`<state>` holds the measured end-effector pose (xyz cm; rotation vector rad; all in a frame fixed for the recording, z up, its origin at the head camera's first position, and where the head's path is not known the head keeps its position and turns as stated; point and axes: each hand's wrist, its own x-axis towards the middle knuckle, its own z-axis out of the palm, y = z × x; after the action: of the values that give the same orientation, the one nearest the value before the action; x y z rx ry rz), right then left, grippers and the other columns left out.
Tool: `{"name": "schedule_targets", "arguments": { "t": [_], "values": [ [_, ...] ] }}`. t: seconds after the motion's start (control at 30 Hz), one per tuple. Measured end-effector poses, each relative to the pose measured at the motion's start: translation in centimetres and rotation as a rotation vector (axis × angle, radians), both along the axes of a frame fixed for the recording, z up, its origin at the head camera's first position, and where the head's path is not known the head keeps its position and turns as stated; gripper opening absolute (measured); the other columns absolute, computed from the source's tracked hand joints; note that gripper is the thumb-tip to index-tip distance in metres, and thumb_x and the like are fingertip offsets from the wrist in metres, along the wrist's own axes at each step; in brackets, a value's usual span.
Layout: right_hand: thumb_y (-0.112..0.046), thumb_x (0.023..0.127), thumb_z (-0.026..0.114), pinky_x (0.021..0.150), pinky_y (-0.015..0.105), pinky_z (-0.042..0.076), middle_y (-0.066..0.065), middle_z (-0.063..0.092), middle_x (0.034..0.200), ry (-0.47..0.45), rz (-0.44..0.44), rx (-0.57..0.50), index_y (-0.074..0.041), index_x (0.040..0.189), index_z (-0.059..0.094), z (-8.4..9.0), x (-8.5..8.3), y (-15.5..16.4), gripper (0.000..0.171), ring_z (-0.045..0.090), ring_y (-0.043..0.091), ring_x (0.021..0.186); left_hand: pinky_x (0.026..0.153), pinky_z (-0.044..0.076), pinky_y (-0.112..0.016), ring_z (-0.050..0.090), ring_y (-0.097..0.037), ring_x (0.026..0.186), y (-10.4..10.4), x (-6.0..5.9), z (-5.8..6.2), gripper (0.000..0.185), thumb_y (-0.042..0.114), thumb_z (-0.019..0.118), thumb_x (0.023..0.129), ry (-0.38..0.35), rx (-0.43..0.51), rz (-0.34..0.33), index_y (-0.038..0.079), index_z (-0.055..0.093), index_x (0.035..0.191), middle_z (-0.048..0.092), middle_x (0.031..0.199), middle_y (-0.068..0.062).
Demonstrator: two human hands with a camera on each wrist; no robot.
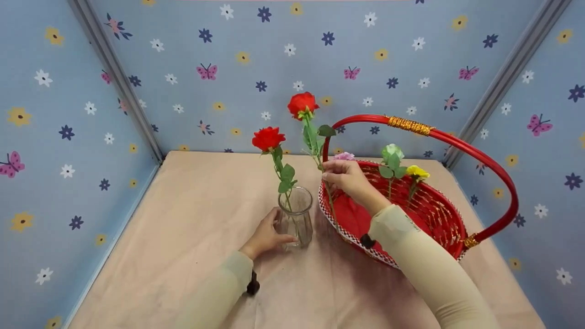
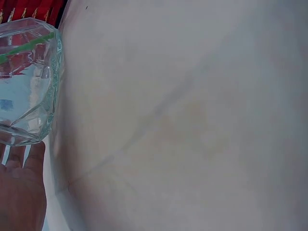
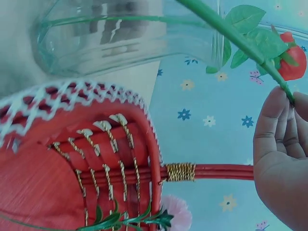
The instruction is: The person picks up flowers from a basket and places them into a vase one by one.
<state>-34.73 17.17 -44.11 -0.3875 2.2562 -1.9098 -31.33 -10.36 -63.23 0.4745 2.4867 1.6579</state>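
Observation:
My left hand (image 1: 266, 236) holds a clear glass vase (image 1: 305, 230) low on its side, thumb across the front. A red rose (image 1: 268, 138) stands in the vase, leaning left. My right hand (image 1: 351, 182) pinches the stem of another red rose (image 1: 303, 105) between thumb and fingertips. That rose is upright, bloom above the hand, its lower stem hanging over the near-left rim of a red basket (image 1: 445, 214). In the right wrist view the pinched green stem (image 3: 236, 41) crosses in front of the vase. The left wrist view shows only part of the left hand (image 2: 21, 192) against the glass.
Inside the basket are a pale green flower (image 1: 393, 151), a yellow flower (image 1: 417, 172) and a pink flower (image 1: 344, 156). Its tall red handle (image 1: 505, 178) arches above. A beige cloth (image 1: 205, 205) covers the table, with patterned walls on three sides.

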Motion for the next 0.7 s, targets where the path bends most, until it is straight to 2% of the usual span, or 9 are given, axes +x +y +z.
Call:
{"name": "schedule_targets", "arguments": {
  "t": [0.13,0.3,0.57,0.7],
  "values": [
    [-0.003,0.103,0.068,0.074,0.025,0.064,0.001,0.075,0.098,-0.01,-0.025,-0.015,0.002,0.133,0.072,0.4,0.0,-0.8,0.031,0.068,0.016,0.083,0.13,0.038,-0.055,0.045,-0.035,0.157,0.0,0.0,0.0,0.096,0.032,0.102,0.076,-0.011,-0.001,0.0,0.014,0.048,0.153,0.054,0.162,-0.015],
    [-0.002,0.104,0.067,0.074,0.027,0.065,0.004,0.074,0.094,-0.037,-0.04,-0.074,0.0,0.129,0.072,0.7,-0.3,-1.7,0.026,0.07,0.018,0.081,0.129,0.04,-0.056,0.046,-0.035,0.155,-0.1,0.1,0.0,0.091,0.032,0.1,0.078,0.009,-0.002,-0.017,0.014,0.048,0.151,0.056,0.159,-0.014],
    [0.0,0.104,0.064,0.076,0.028,0.067,0.006,0.074,0.095,-0.05,-0.057,-0.136,0.003,0.135,0.067,1.1,-1.0,-3.0,0.031,0.07,0.019,0.08,0.128,0.041,-0.058,0.046,-0.036,0.155,-0.1,0.0,-0.1,0.091,0.029,0.099,0.079,0.024,-0.009,-0.015,0.012,0.048,0.152,0.054,0.161,-0.015],
    [-0.001,0.105,0.065,0.077,0.03,0.068,0.008,0.074,0.096,-0.052,-0.083,-0.151,-0.002,0.131,0.07,1.5,-1.3,-3.7,0.026,0.071,0.02,0.079,0.127,0.042,-0.058,0.047,-0.036,0.155,-0.1,0.1,0.0,0.093,0.029,0.1,0.079,0.014,-0.017,-0.011,0.011,0.047,0.154,0.054,0.161,-0.015]
  ]
}}
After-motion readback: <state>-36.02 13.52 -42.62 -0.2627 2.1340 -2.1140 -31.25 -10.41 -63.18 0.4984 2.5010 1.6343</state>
